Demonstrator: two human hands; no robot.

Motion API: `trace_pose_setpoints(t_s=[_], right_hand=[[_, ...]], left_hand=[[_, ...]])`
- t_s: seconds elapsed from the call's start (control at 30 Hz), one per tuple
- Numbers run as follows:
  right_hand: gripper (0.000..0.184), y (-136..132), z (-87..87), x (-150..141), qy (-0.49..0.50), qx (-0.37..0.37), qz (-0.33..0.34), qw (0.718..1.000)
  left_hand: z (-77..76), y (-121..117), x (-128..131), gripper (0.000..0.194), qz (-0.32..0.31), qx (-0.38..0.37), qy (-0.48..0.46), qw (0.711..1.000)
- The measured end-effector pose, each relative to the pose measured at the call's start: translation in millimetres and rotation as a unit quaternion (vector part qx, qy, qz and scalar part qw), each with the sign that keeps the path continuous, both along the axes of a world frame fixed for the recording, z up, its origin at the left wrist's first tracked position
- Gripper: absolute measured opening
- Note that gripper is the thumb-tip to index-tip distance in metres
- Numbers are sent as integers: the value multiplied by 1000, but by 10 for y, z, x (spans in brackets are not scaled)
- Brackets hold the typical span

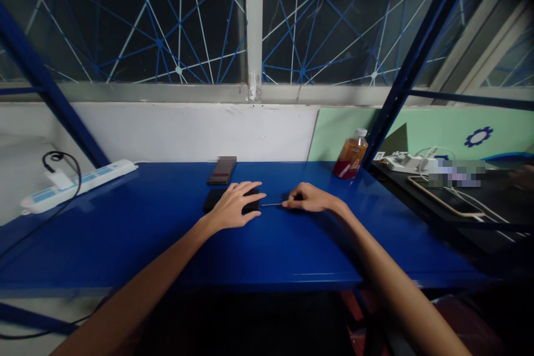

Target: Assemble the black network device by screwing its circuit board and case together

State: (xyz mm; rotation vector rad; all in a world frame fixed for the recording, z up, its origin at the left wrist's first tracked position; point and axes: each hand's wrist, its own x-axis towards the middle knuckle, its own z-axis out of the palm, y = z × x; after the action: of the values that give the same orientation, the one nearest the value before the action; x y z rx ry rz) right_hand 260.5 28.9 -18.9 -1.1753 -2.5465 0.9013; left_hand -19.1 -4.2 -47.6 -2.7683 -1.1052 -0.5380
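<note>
Your left hand lies palm down, fingers spread, over a flat black object at the middle of the blue table; it grips nothing visible. Your right hand, just to the right, is curled, thumb and forefinger closed on the right end of a thin silvery rod. The rod spans the gap between your hands, its left end at the black object's right edge; whether joined, cannot tell. Just beyond the black object: a dark smartphone, lying flat. Far right, a white-capped drink bottle. Far left, a white power strip with a black cable. Beyond the table's right side, a dark surface carries white cables.
</note>
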Motion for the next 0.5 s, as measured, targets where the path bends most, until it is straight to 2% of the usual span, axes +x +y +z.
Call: trace_pose_setpoints(t_s=[0.13,0.3,0.43,0.5], right_hand=[[45,5,-12,-2,16,10,-5,1000],[43,-24,-19,-29,31,-65,-20,997],[38,-23,-14,-32,41,8,-15,999],[36,-10,-10,-20,44,21,-10,999]], left_hand=[[18,-18,28,32,-13,-6,-3,1000],[13,-18,38,26,-12,-10,-19,1000],[11,-20,45,23,-12,-11,-27,999],[12,-20,48,21,-12,-12,-27,999]])
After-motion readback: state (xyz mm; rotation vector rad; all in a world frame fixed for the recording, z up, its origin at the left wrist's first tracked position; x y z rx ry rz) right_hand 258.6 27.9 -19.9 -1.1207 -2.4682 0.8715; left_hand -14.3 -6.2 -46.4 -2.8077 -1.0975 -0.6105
